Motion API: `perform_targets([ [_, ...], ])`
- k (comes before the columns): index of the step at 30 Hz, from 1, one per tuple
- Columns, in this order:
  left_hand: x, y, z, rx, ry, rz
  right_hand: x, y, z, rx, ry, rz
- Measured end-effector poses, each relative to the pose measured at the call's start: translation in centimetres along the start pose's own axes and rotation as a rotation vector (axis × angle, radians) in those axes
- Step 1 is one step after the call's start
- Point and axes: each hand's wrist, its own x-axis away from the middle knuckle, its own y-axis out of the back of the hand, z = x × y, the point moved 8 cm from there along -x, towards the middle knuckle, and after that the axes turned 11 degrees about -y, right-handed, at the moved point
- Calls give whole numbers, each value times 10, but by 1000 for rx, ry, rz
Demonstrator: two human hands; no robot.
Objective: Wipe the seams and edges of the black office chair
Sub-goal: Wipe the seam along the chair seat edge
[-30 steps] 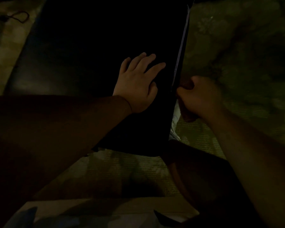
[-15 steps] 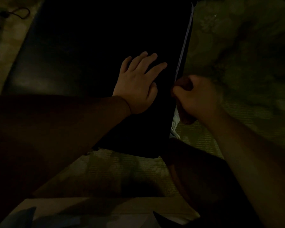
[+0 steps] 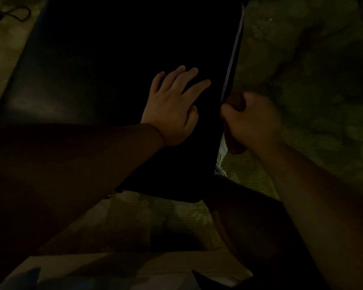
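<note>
Left hand (image 3: 172,109) flat on chair (image 3: 117,70); right hand (image 3: 252,120) fisted at its edge.

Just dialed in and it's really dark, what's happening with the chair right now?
A person is working on the black chair. Their left hand lies flat on its dark surface, fingers spread, steadying it. Their right hand is curled at the chair's right edge, with a bit of pale cloth showing just below the fist. It looks like edge wiping in progress, though the dim light hides details.

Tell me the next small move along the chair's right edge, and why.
Probably slide the right hand farther up the black office chair's right edge: it is curled against that edge low down, the left hand lies flat bracing the panel, and the edge runs on above.
</note>
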Motion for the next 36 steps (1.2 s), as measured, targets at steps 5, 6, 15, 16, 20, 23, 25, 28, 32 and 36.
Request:
perform_targets([
  [5,1,-1,-1,12,-2,10,-3,-1,-1,-66,-19,17],
  [6,1,-1,-1,10,0,14,-3,-1,1,-71,-9,21],
  [15,0,1,0,15,7,29,-8,0,-9,-90,-78,-21],
  [16,0,1,-1,10,4,28,-6,-2,-5,-108,-56,5],
  [20,-2,1,-1,-4,-1,31,-11,0,-7,-86,-43,-18],
  [23,-1,1,-3,-5,-3,26,-14,1,-14,-119,-77,-3],
  [25,-1,0,-2,1,5,43,-12,-3,-2,-144,-20,48],
  [28,-2,0,0,4,7,61,-15,1,-2,-96,-44,16],
  [32,-1,2,-2,13,9,49,-15,2,-3,-99,-57,39],
  [36,-4,3,-1,35,18,84,-12,-1,10,-114,-32,85],
])
